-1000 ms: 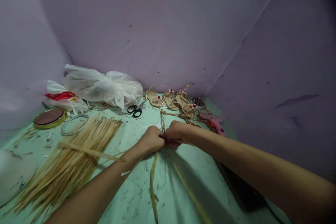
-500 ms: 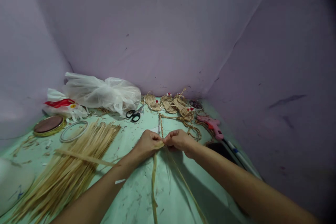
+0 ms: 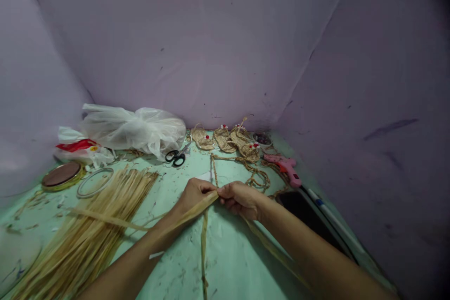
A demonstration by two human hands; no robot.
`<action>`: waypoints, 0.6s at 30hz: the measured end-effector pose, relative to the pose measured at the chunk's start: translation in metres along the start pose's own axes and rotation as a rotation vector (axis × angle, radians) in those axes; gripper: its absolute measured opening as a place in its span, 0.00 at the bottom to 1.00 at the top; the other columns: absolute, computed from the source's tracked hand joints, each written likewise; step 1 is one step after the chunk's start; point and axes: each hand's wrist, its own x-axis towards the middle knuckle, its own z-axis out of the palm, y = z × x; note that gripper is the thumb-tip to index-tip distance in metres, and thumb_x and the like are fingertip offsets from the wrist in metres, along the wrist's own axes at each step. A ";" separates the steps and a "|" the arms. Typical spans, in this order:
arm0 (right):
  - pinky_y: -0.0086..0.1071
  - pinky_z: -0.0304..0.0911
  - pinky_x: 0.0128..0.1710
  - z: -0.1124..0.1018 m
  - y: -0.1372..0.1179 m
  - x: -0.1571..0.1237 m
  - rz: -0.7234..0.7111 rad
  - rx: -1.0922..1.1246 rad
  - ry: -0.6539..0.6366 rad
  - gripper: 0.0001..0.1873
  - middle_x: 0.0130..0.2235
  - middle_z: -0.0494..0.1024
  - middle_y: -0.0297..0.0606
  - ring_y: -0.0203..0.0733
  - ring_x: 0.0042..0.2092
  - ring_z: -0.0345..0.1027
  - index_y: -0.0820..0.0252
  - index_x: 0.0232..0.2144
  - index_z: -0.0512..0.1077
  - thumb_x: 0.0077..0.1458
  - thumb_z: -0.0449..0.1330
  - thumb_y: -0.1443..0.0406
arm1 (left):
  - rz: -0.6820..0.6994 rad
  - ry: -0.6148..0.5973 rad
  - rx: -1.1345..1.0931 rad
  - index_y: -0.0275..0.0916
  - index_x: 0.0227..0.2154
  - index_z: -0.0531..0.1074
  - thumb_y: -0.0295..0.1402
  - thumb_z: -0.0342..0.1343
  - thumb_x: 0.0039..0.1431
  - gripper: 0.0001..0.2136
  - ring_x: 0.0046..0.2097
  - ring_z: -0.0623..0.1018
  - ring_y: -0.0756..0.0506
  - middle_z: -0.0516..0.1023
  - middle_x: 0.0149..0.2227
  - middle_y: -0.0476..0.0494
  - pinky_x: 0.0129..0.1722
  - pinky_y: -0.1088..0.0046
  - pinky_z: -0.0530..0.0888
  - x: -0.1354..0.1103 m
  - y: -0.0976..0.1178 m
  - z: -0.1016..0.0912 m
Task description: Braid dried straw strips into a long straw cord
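In the middle of the head view, my left hand (image 3: 197, 194) pinches the near end of a thin straw braid (image 3: 214, 171). My right hand (image 3: 241, 199) is closed on the same spot, its thumb and fingertips meeting the left ones. Loose straw strips run out from there: a wide strip (image 3: 200, 207) lies back over my left wrist, a narrow strip (image 3: 204, 248) hangs down toward me, and another strip (image 3: 270, 246) trails beneath my right forearm. Beyond the hands, the finished braid leads into a coiled length of cord (image 3: 258, 178). My fingers hide the crossing point.
A straw bundle (image 3: 105, 229) lies at left, near a metal ring (image 3: 81, 189) and a round tin (image 3: 61, 176). Behind are a plastic bag (image 3: 137, 129), scissors (image 3: 177, 157) and small woven slippers (image 3: 225, 140). At right lie a pink glue gun (image 3: 286, 166) and a dark flat object (image 3: 309, 220).
One wide strip has swung left and now lies over my left wrist. The strip on the right has shifted further right, under my right forearm. Both hands stay at the braid's end.
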 end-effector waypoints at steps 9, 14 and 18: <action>0.24 0.36 0.14 0.011 0.019 0.002 -0.293 -0.095 0.191 0.05 0.12 0.64 0.28 0.23 0.13 0.42 0.65 0.16 0.67 0.37 0.57 0.68 | -0.132 -0.184 0.232 0.30 0.19 0.71 0.33 0.51 0.41 0.09 0.19 0.58 0.56 0.63 0.15 0.52 0.19 0.81 0.54 -0.001 0.016 -0.030; 0.23 0.44 0.18 0.012 0.022 0.008 -0.387 -0.150 0.250 0.05 0.14 0.67 0.30 0.25 0.16 0.50 0.66 0.14 0.69 0.35 0.58 0.68 | -0.335 -0.054 0.285 0.34 0.14 0.65 0.34 0.53 0.39 0.08 0.16 0.55 0.55 0.58 0.12 0.53 0.17 0.79 0.52 -0.004 0.029 -0.031; 0.24 0.38 0.16 0.011 0.021 0.004 -0.306 0.013 0.220 0.03 0.11 0.62 0.27 0.24 0.15 0.44 0.67 0.16 0.69 0.32 0.57 0.70 | -0.259 0.023 0.527 0.34 0.14 0.67 0.30 0.50 0.40 0.06 0.20 0.63 0.52 0.63 0.14 0.49 0.22 0.77 0.57 -0.019 0.038 0.006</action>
